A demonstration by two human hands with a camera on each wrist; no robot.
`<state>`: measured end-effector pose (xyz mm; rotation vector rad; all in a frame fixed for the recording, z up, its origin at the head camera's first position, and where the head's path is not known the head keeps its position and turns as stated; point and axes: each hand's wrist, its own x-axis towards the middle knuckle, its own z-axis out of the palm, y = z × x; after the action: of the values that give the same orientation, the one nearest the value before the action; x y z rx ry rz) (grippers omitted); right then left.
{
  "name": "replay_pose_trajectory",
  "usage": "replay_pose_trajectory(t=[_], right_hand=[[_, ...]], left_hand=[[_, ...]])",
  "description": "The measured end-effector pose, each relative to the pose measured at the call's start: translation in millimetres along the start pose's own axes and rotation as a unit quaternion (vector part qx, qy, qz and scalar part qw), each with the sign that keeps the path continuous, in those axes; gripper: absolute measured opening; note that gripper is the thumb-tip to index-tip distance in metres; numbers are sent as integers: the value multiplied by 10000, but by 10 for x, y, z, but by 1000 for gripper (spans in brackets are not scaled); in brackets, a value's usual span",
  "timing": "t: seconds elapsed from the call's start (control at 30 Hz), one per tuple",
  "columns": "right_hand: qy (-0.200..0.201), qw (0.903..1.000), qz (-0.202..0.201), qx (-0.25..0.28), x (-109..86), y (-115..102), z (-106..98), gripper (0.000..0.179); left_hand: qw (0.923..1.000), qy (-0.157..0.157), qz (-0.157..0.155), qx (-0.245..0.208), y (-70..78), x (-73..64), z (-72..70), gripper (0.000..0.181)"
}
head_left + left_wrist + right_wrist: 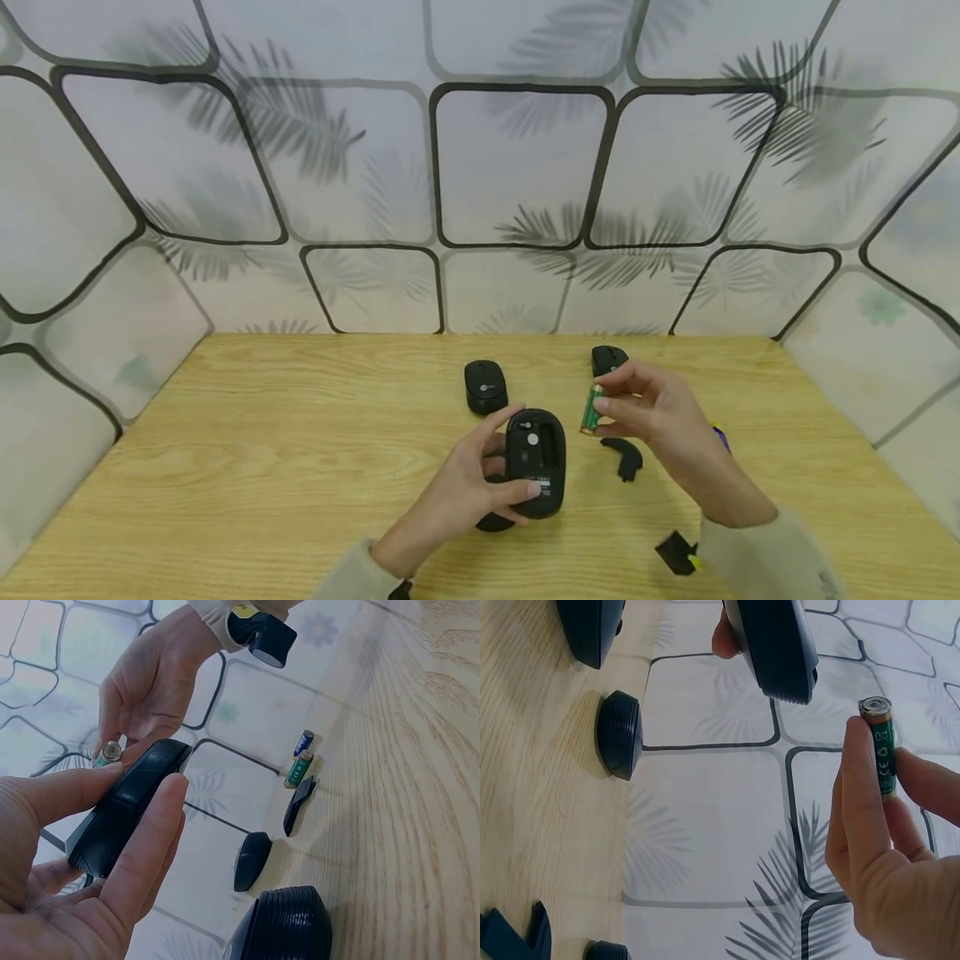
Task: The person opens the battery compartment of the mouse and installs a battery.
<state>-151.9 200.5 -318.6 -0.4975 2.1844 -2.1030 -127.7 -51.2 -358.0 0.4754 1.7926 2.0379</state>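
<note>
My left hand (465, 479) holds a black computer mouse (536, 457) above the table, thumb across its underside. That underside faces up, and an uncovered long battery slot (553, 442) shows along its right side, with no battery visible in it. To the right of the mouse and apart from it, my right hand (663, 421) pinches a green battery (591, 410) between thumb and fingertips. In the right wrist view the same battery (884, 754) stands nearly upright with one metal end exposed. A loose curved black cover (628, 460) lies on the table below the right hand.
Two more black mice, one back centre (486, 387) and one back right (607, 359), rest on the wooden table (262, 450). Another black mouse (495, 522) lies partly hidden beneath my left hand. The left wrist view shows a green battery (298, 771) and a blue one (304, 742) lying together.
</note>
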Motion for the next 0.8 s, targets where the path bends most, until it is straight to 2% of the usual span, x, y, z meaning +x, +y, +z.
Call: replay_pose_trajectory(t=[0.8], right_hand=[[-413, 9989, -229, -83, 37, -19, 197, 8]], left_hand=[[10000, -42, -7, -48, 4, -6, -13, 86]])
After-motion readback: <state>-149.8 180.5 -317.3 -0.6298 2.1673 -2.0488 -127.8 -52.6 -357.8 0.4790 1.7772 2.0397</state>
